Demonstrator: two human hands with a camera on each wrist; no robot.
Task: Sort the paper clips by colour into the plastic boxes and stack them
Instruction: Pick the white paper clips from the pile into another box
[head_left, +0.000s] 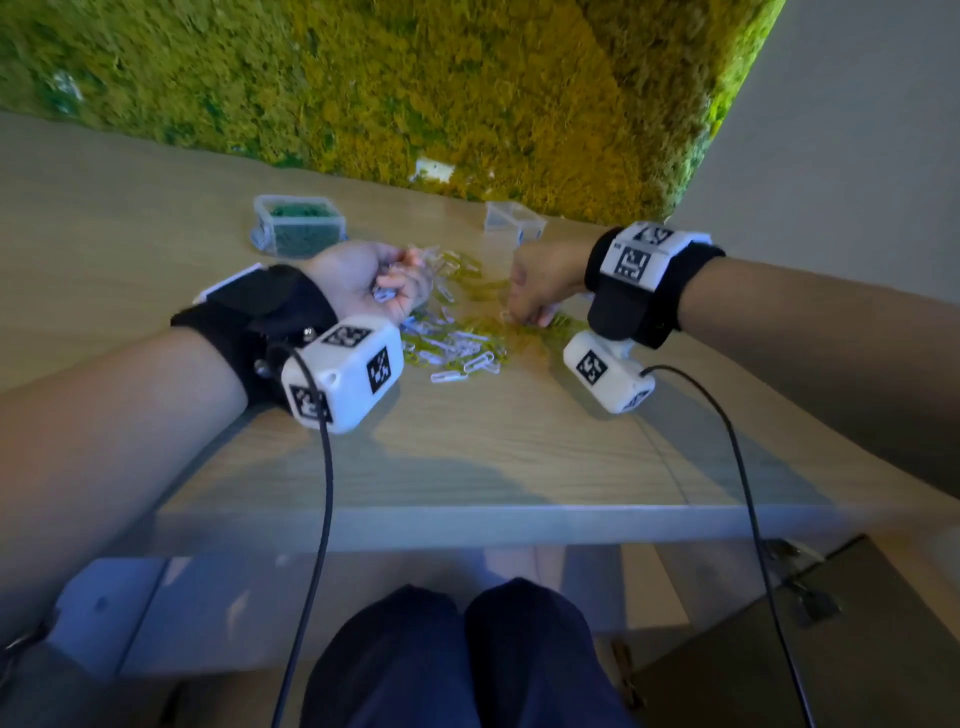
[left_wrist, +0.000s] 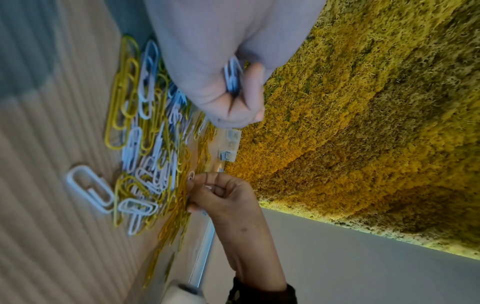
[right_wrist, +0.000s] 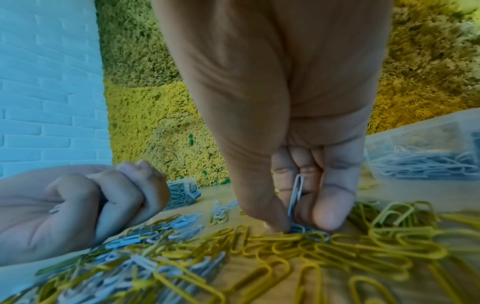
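A loose pile of yellow and white paper clips (head_left: 457, 338) lies on the wooden table (head_left: 467, 447) between my hands. My left hand (head_left: 400, 291) is turned palm up at the pile's left edge, its fingers curled round a small bunch of white clips (left_wrist: 232, 76). My right hand (head_left: 524, 314) reaches down into the pile's right side, where thumb and fingers pinch a white clip (right_wrist: 296, 197) standing on end among yellow clips (right_wrist: 363, 242). A clear plastic box (head_left: 511, 221) holding white clips (right_wrist: 426, 164) stands just behind the right hand.
A clear box filled with green clips (head_left: 298, 226) stands at the back left, behind my left hand. A moss wall (head_left: 415, 93) rises along the table's far edge. Bare table surface lies towards me, up to the near edge (head_left: 467, 519). Cables hang from both wrist cameras.
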